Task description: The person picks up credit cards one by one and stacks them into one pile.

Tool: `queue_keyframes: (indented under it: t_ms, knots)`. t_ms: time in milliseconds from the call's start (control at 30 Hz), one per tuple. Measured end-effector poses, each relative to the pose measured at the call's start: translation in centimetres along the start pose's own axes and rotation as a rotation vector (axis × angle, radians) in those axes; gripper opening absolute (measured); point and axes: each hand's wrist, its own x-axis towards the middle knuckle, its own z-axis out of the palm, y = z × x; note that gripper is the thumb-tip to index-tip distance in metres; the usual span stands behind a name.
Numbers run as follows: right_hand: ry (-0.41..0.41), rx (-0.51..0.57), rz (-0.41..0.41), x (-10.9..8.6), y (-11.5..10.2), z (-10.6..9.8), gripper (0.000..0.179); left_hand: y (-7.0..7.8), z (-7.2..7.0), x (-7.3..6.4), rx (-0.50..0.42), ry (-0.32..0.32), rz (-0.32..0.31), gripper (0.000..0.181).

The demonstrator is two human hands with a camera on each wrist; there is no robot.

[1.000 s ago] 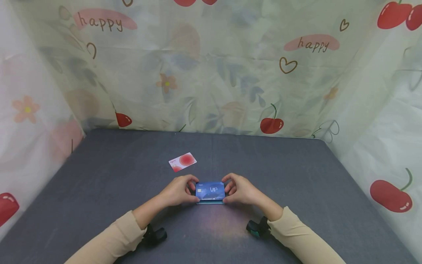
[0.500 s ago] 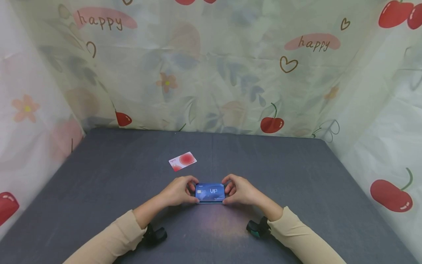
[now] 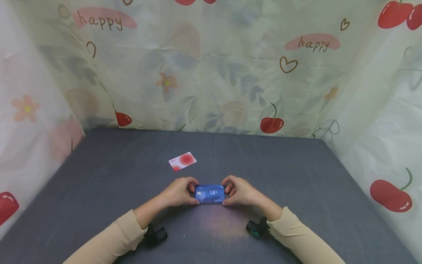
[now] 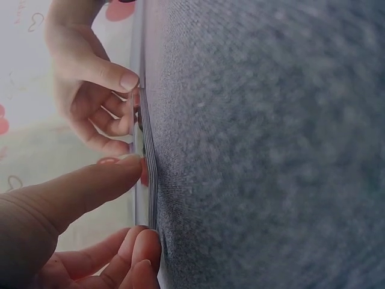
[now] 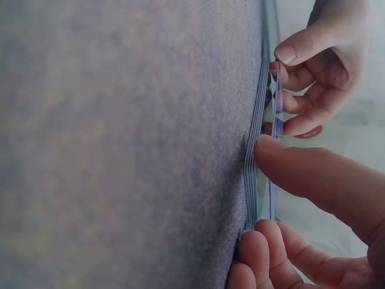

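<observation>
A blue VIP card [image 3: 210, 194] is held between my two hands, over a stack of cards at the middle of the table. My left hand [image 3: 178, 192] pinches its left end, thumb at the near corner and curled index finger at the far one. At its right end my right hand [image 3: 243, 191] grips it the same way. Both wrist views show a narrow gap between the top card and the stack of several thin cards [image 4: 152, 186] lying on the cloth. In the right wrist view, my thumb tip touches the edge of the stack [image 5: 252, 174] or sits just against it.
A pink and white card [image 3: 182, 161] with red circles lies alone beyond my left hand. Dark grey cloth covers the table [image 3: 280, 165]. A printed curtain [image 3: 211, 73] hangs along the back and both sides.
The VIP card has come slightly nearer and lower, covering the pale strip of the stack that showed along its near edge. Both hands have barely moved. The pink card stays put.
</observation>
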Motion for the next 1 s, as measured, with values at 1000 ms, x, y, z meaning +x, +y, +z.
queue_keyframes:
  t_ms: [1000]
  knots:
    - [-0.004,-0.028,0.025,0.13,0.03,0.09,0.052,-0.01,0.36,0.24,0.042,0.009,0.012,0.050]
